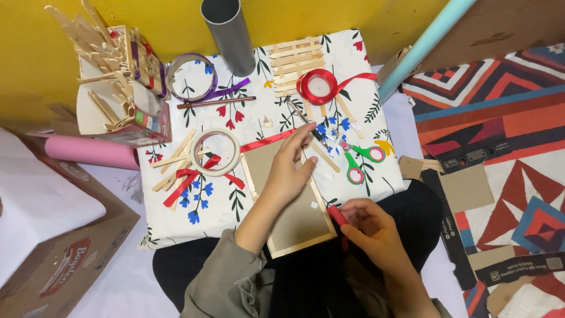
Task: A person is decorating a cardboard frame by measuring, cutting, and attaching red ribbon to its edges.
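A rectangular cardboard panel (297,221) edged with wooden sticks lies on a floral cloth (223,209) in front of me. My left hand (289,168) rests flat on the panel, fingers spread toward its top edge, pressing it down. A strip of red ribbon (266,141) runs along that top edge. My right hand (368,227) pinches the end of a red ribbon (337,215) at the panel's lower right corner.
Green-handled scissors (359,162), a red ribbon spool (318,86), a white tape ring (215,152), a purple ribbon spool (190,77), a stick lattice (292,62), a box of wooden sticks (126,82), a grey tube (229,35), a pink roll (88,150), cardboard boxes at left.
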